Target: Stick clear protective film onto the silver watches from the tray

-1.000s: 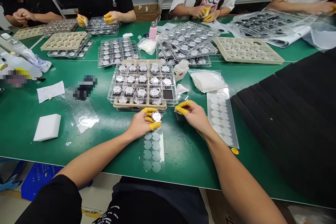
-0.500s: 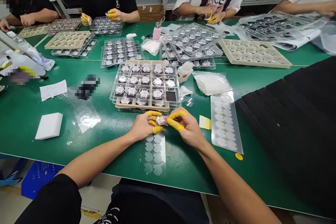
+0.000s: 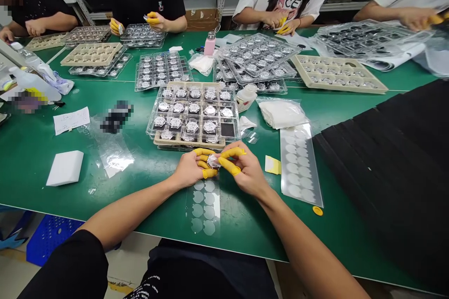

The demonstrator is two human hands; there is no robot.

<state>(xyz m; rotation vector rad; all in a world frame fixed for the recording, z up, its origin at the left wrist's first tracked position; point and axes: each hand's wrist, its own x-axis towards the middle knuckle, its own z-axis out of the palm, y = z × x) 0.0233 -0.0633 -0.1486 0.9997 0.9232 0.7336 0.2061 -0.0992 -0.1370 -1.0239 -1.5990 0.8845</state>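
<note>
Being gripped at its edge by the left hand (image 3: 187, 169), near the film sheet (image 3: 203, 206)'s far end, the watch head (image 3: 210, 162) is presumably steadied so its face is exposed to the whitish wipe (image 3: 215, 160) pinched in the right hand (image 3: 249, 174).

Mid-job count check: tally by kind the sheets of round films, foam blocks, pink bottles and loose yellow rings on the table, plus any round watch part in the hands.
Film sheets: 2
Foam block: 1
Pink bottle: 1
Loose yellow ring: 1
Watch part in left hand: 1
Total: 6
</note>
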